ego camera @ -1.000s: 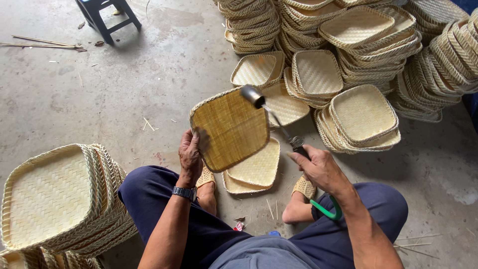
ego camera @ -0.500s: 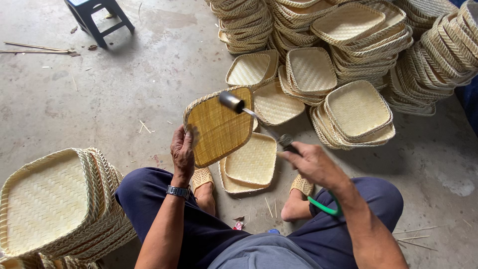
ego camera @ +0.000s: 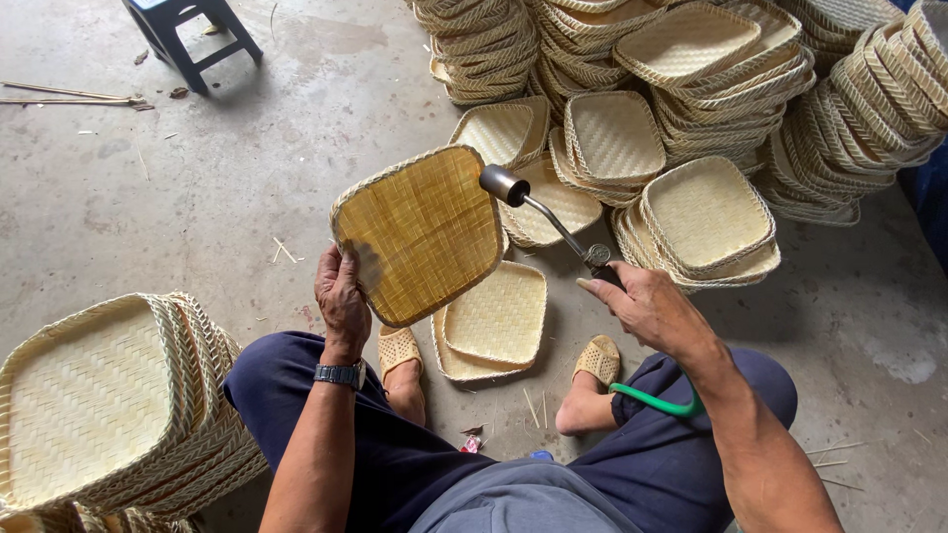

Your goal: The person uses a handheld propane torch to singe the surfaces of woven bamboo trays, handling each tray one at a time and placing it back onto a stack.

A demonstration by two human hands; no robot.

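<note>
Now the torch (ego camera: 538, 212) nozzle has moved off the tilted tray's (ego camera: 420, 232) face.

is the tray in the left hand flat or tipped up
Tipped up. The left hand grips the tray by its lower edge, its woven face tilted toward the torch in the right hand.

Stacked woven trays (ego camera: 691, 59), blue stool (ego camera: 193, 35), bare concrete floor (ego camera: 197, 197).

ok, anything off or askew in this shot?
Nothing damaged. Left hand holds a darker tray tilted, right hand aims a torch at its edge. Loose bamboo slivers lie on the floor; the right-hand stacks lean sideways.
</note>
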